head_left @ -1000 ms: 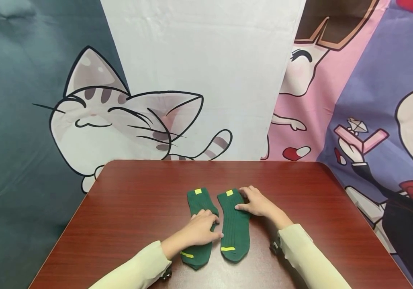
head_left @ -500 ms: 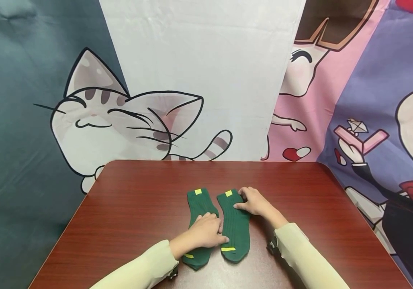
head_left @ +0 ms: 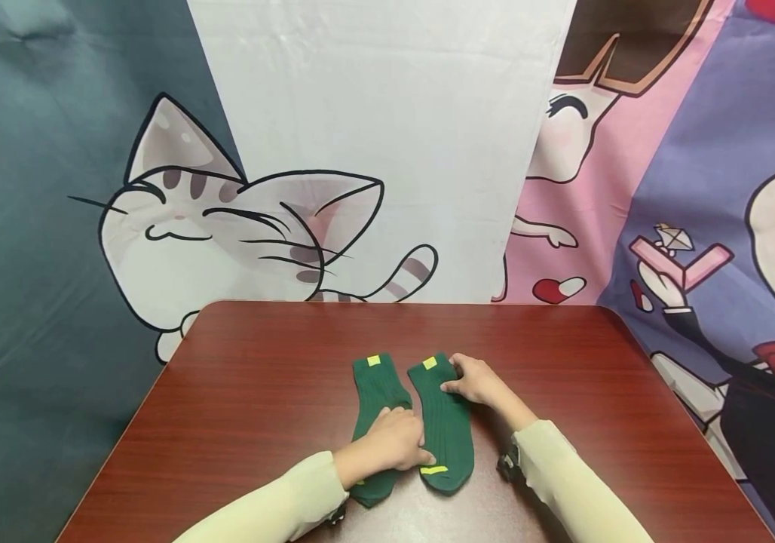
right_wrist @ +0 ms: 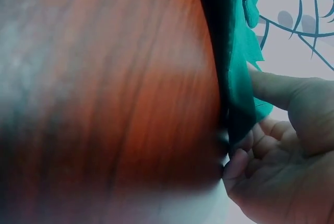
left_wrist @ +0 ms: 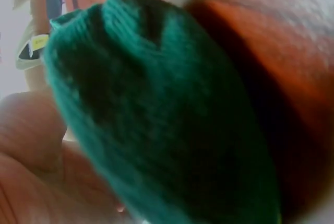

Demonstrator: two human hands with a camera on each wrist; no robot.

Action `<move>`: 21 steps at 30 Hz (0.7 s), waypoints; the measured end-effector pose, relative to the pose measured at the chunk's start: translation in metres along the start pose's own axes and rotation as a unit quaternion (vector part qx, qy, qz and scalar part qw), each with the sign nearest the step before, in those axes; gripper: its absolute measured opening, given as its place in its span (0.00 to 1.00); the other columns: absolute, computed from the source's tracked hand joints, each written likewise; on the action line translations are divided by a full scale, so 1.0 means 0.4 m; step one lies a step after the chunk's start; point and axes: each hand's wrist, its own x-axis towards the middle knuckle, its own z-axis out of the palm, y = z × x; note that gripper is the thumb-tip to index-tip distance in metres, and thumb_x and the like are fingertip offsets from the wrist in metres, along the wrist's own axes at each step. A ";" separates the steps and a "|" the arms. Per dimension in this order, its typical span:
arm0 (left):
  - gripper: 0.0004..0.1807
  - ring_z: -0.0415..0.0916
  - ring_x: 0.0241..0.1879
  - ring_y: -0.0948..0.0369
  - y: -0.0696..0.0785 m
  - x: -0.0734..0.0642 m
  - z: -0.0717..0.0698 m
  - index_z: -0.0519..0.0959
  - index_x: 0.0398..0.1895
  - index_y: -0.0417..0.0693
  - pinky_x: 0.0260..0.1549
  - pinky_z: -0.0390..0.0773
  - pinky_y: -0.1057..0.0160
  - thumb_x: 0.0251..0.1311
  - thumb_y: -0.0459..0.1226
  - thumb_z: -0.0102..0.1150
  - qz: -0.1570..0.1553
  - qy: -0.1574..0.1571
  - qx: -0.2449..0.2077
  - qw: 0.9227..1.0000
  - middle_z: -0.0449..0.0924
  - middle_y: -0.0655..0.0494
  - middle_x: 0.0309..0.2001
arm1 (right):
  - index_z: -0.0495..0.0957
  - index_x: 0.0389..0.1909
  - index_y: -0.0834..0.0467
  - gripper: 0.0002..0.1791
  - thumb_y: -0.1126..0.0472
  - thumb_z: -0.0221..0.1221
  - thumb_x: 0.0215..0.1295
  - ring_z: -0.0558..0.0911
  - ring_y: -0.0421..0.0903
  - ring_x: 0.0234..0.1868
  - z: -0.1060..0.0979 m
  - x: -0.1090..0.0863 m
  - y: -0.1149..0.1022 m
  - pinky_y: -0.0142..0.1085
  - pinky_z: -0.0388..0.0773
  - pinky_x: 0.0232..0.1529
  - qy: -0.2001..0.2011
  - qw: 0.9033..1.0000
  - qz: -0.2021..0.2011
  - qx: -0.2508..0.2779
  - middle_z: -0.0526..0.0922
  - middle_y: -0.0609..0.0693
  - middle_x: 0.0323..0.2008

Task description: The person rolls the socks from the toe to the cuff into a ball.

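In the head view, the left sock [head_left: 375, 383] and right sock [head_left: 447, 430] lie nearly parallel on the counter [head_left: 258, 377], yellow-tabbed cuffs at the far end. The right grip [head_left: 479, 381] pinches the right sock's outer edge near the cuff. The left grip [head_left: 397, 441] crosses over the left sock, its thumb at the right sock's inner edge by the toe stripe [head_left: 434, 470]; whether it pinches there I cannot tell. The step looks like securing the right sock at both ends; it's best to gather only that sock's edge, so the left one isn't dragged along.

In the left wrist view, green fabric [left_wrist: 167, 109] hides the fingertips, so that hold deserves checking before any pull.

In the right wrist view, thumb and curled fingers hold the sock's edge; a light, even pinch should avoid stretching the knit.
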 end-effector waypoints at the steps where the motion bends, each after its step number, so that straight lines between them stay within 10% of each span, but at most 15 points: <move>1: 0.19 0.72 0.35 0.62 0.003 0.000 0.000 0.79 0.21 0.61 0.38 0.70 0.61 0.57 0.60 0.69 -0.001 -0.001 0.005 1.000 0.75 0.65 0.29 | 0.76 0.43 0.57 0.17 0.59 0.73 0.59 0.78 0.50 0.39 0.000 -0.001 0.001 0.46 0.77 0.42 0.003 1.000 -0.004 0.005 0.81 0.52 0.36; 8: 0.17 0.72 0.28 0.65 0.017 -0.005 -0.004 0.77 0.19 0.60 0.37 0.74 0.63 0.61 0.52 0.68 0.014 -0.002 0.003 1.000 0.74 0.66 0.23 | 0.78 0.32 0.51 0.07 0.60 0.68 0.64 0.70 0.44 0.27 -0.004 -0.008 0.022 0.37 0.66 0.30 0.025 0.997 -0.033 0.070 0.70 0.45 0.23; 13: 0.14 0.68 0.21 0.65 0.013 -0.014 -0.008 0.73 0.23 0.57 0.23 0.71 0.66 0.63 0.43 0.66 0.017 0.018 -0.076 0.997 0.70 0.64 0.20 | 0.78 0.31 0.51 0.07 0.59 0.67 0.66 0.69 0.43 0.27 -0.016 -0.015 0.035 0.36 0.65 0.30 0.035 0.994 -0.037 0.099 0.69 0.44 0.22; 21: 0.16 0.74 0.23 0.68 -0.019 -0.031 -0.026 0.81 0.45 0.47 0.31 0.77 0.65 0.57 0.41 0.74 -0.009 0.040 -0.247 0.968 0.77 0.66 0.24 | 0.79 0.36 0.53 0.06 0.58 0.67 0.67 0.70 0.43 0.28 -0.037 -0.025 0.049 0.37 0.66 0.32 0.056 0.989 -0.050 0.127 0.72 0.44 0.24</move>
